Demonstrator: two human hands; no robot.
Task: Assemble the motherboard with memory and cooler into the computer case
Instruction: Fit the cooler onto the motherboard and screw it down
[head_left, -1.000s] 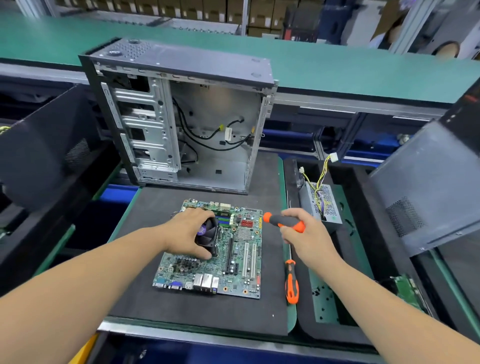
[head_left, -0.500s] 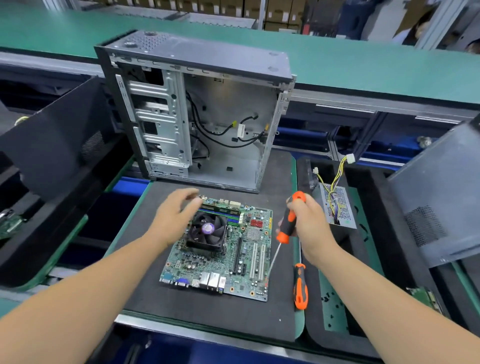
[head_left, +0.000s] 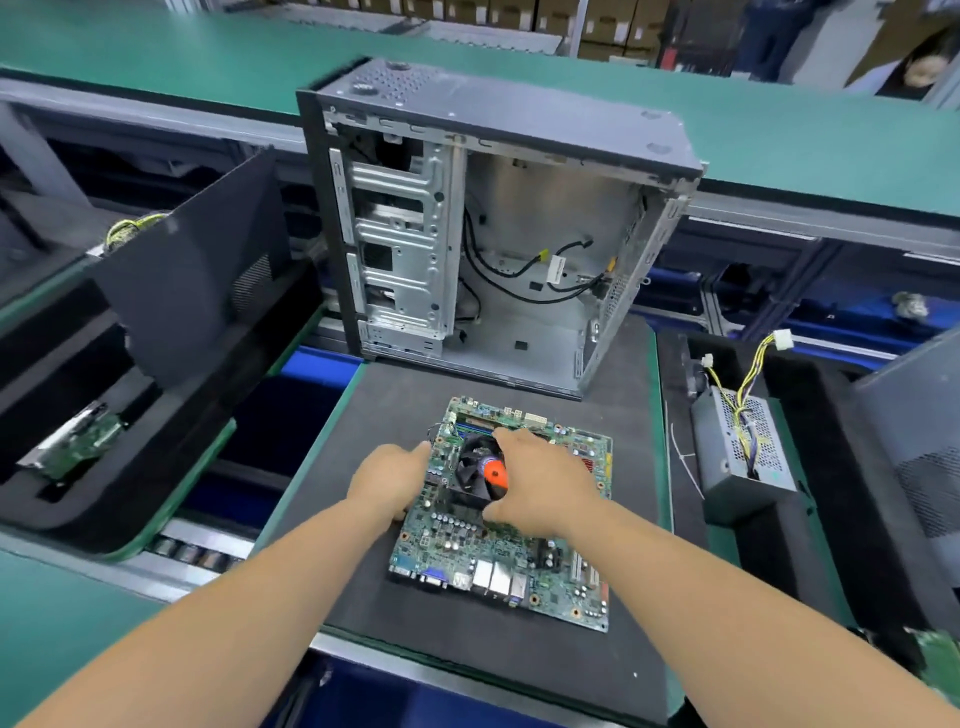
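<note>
A green motherboard (head_left: 493, 551) lies flat on the black foam mat (head_left: 395, 405) in front of me. A black fan cooler (head_left: 475, 460) sits on the board near its far end. My right hand (head_left: 545, 483) is over the cooler and grips an orange-handled screwdriver (head_left: 493, 474), whose handle end points up at me. My left hand (head_left: 387, 480) rests at the board's left edge, fingers curled against it. The open grey computer case (head_left: 519, 234) stands upright behind the board, with loose black cables inside.
A power supply (head_left: 737, 452) with yellow and black wires stands to the right on another mat. A dark side panel (head_left: 197, 270) leans at the left, beside another board (head_left: 83, 441) in a tray. A green conveyor (head_left: 156, 52) runs behind the case.
My right hand has moved left from beside the board to over the cooler, turning the screwdriver upright. My left hand has dropped from the board's far corner to its left edge.
</note>
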